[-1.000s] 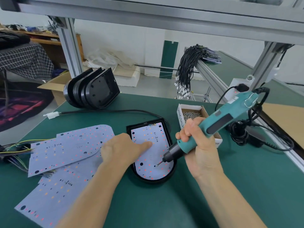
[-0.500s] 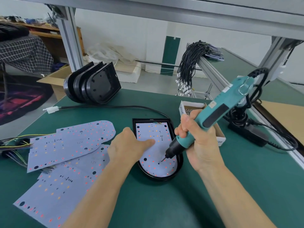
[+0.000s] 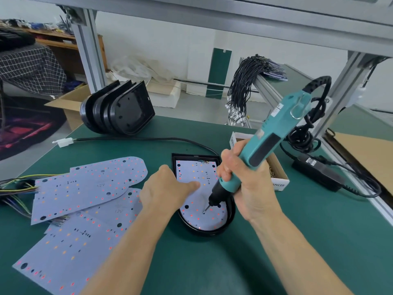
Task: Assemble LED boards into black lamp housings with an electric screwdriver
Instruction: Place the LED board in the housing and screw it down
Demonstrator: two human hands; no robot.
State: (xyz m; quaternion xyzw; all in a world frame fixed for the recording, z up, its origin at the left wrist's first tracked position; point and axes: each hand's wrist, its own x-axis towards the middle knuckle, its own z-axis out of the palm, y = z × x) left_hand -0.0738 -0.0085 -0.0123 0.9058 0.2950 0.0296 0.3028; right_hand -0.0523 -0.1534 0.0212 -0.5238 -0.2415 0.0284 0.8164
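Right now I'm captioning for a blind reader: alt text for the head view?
A right hand grips a teal electric screwdriver, its bit on an LED board seated in a black lamp housing, while the left hand presses the board. Spare LED boards lie on the green table.

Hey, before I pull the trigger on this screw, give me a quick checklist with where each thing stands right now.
1. LED board seated in housing: ok.
2. Left hand pressing board down: ok.
3. Right hand gripping screwdriver: ok.
4. Bit tip at a board hole: ok.
5. Screw on the bit: cannot tell.
6. Screw box close by: ok.
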